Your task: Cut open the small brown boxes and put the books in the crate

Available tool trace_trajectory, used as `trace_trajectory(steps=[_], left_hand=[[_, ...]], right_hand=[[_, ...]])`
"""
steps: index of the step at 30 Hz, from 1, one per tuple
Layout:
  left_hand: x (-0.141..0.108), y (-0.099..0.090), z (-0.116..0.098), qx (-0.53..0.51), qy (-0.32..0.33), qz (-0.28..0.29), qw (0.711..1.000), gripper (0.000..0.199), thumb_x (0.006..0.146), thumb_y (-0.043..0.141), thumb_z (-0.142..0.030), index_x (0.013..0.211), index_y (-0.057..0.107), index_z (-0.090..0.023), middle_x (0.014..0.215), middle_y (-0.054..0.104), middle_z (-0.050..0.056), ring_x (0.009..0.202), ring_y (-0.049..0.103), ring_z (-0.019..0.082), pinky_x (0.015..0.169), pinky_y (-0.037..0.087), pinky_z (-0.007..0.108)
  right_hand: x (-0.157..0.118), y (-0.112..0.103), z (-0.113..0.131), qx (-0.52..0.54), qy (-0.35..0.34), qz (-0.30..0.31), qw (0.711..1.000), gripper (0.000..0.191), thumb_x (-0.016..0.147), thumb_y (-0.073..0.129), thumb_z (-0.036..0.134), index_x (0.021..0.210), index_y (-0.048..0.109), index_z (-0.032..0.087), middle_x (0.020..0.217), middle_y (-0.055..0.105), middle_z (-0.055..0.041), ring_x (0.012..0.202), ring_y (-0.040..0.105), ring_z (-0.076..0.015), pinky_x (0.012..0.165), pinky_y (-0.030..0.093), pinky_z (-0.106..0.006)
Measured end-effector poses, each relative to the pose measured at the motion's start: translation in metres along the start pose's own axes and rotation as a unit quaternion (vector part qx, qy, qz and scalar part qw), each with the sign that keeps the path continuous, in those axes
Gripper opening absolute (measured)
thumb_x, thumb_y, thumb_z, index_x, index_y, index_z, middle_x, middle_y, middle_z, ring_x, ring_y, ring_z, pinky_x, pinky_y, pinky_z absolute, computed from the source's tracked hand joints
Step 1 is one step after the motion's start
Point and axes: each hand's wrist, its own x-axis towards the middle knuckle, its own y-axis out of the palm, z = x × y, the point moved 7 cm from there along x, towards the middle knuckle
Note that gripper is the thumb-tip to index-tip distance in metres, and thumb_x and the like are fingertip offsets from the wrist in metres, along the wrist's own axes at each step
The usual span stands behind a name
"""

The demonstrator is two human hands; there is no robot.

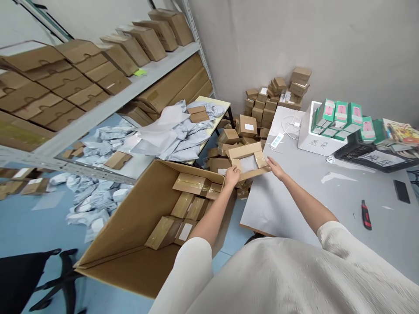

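Likely light, stiff but crushable, the open cardboard box (242, 151) suits holding by opposite ends, where fingers of the left hand (232, 175) and right hand (276, 168) grip it.

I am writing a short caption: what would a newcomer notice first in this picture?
Probably the large open carton at the person's left, with taped boxes inside. Near it, the left hand and right hand touch a small open box. Green boxes stand out in a white bin on the table.
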Motion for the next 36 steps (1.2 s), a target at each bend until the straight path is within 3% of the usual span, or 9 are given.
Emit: trace_trajectory(steps=[3, 6, 15, 21, 30, 36], left_hand=[[0.008, 0.002, 0.003, -0.022, -0.01, 0.034, 0.999, 0.042, 0.091, 0.07, -0.022, 0.132, 0.078, -0.019, 0.133, 0.08, 0.013, 0.129, 0.072, 0.031, 0.116, 0.051, 0.039], [0.01, 0.012, 0.004, -0.045, -0.028, 0.067, 0.996, 0.049, 0.092, 0.071, -0.025, 0.141, 0.074, -0.018, 0.129, 0.082, 0.013, 0.126, 0.074, 0.03, 0.111, 0.054, 0.037], [0.006, 0.032, -0.008, -0.067, -0.014, 0.104, 0.992, 0.039, 0.094, 0.071, -0.019, 0.133, 0.075, -0.018, 0.144, 0.075, 0.016, 0.138, 0.069, 0.031, 0.116, 0.052, 0.04], [-0.004, 0.057, -0.027, -0.075, 0.018, 0.117, 0.99, 0.033, 0.095, 0.071, -0.022, 0.128, 0.076, -0.019, 0.14, 0.077, 0.014, 0.135, 0.07, 0.03, 0.12, 0.051, 0.044], [-0.033, 0.094, -0.05, -0.069, 0.038, 0.132, 0.988, 0.036, 0.099, 0.064, -0.017, 0.133, 0.075, -0.015, 0.144, 0.074, 0.016, 0.131, 0.072, 0.028, 0.117, 0.054, 0.041], [-0.066, 0.123, -0.071, -0.045, 0.049, 0.127, 0.99, 0.036, 0.098, 0.065, -0.017, 0.132, 0.076, -0.016, 0.142, 0.075, 0.015, 0.13, 0.072, 0.027, 0.117, 0.053, 0.04]], right_hand=[[0.015, 0.002, 0.008, 0.031, -0.004, -0.046, 0.998, 0.086, 0.1, 0.054, 0.076, 0.172, 0.042, 0.032, 0.181, 0.036, -0.0042, 0.165, 0.037, -0.0277, 0.132, 0.039, -0.046], [0.019, -0.001, 0.004, 0.011, 0.007, -0.065, 0.998, 0.088, 0.1, 0.052, 0.078, 0.173, 0.039, 0.032, 0.182, 0.035, -0.005, 0.167, 0.035, -0.0266, 0.133, 0.035, -0.045], [-0.005, -0.019, -0.03, 0.0, 0.051, -0.054, 0.997, 0.063, 0.104, 0.053, 0.062, 0.158, 0.061, 0.028, 0.171, 0.053, -0.0069, 0.159, 0.046, -0.0261, 0.129, 0.041, -0.044], [-0.019, -0.044, -0.046, 0.028, 0.069, -0.08, 0.994, 0.057, 0.099, 0.062, 0.064, 0.141, 0.074, 0.027, 0.162, 0.062, -0.0084, 0.155, 0.051, -0.029, 0.129, 0.042, -0.045], [-0.042, -0.082, -0.059, 0.03, 0.064, -0.081, 0.994, 0.051, 0.096, 0.064, 0.062, 0.129, 0.079, 0.026, 0.149, 0.071, -0.0103, 0.143, 0.06, -0.0307, 0.121, 0.048, -0.047], [-0.064, -0.117, -0.069, 0.021, 0.038, -0.075, 0.996, 0.049, 0.093, 0.066, 0.061, 0.121, 0.08, 0.024, 0.134, 0.076, -0.0113, 0.131, 0.066, -0.0303, 0.114, 0.053, -0.048]])
